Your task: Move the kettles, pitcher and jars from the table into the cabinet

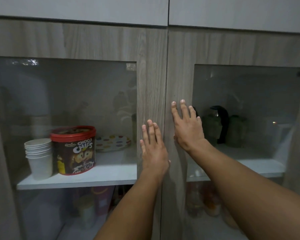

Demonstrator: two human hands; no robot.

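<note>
Both wood-grain cabinet doors [152, 70] are shut, each with a glass pane. My left hand [153, 149] lies flat on the left door's inner stile, fingers spread. My right hand [187, 127] presses flat on the right door's stile, a little higher. Behind the right pane, a glass kettle with a black handle [216, 125] stands on the white shelf, with a greenish jar [235, 130] beside it. On the lower shelf behind that pane, dim jars [204, 200] show. Neither hand holds anything.
Behind the left pane stand a stack of white paper cups [39, 156], a red-lidded choco chips tub [74, 149] and a dotted plate [113, 142]. Blurred containers [93, 203] fill the shelf below. White upper cabinet doors [232, 11] run above.
</note>
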